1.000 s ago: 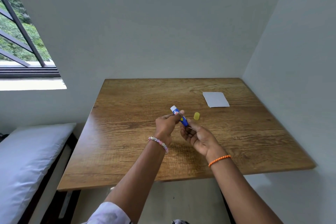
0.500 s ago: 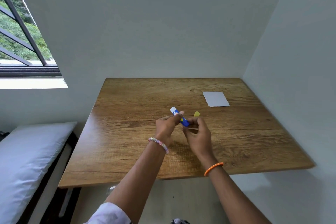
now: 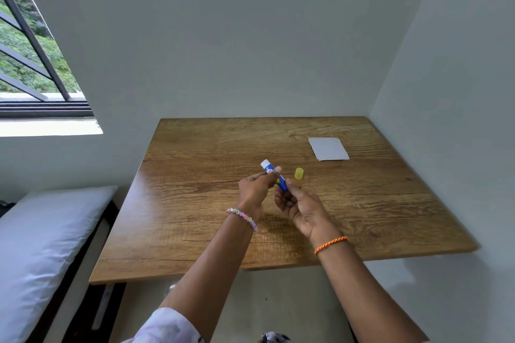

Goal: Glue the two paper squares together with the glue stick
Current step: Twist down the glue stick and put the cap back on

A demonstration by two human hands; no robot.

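Observation:
A blue glue stick (image 3: 274,176) with a white uncapped tip is held over the middle of the wooden table (image 3: 195,203), tip pointing up and to the left. My left hand (image 3: 255,193) pinches its upper part. My right hand (image 3: 299,207) holds its lower end with thumb and fingertips, palm turned up. The yellow cap (image 3: 299,174) stands on the table just right of the stick. White paper (image 3: 328,149) lies flat at the far right of the table; I cannot tell whether it is one square or two stacked.
Walls close the table in at the back and right. A bed with a white pillow (image 3: 41,245) lies left of the table. A barred window (image 3: 30,64) is at upper left.
My right hand turned palm-down over the stick's lower end half a second ago and is now palm-up again at that end. The glue stick, cap and paper stayed in place.

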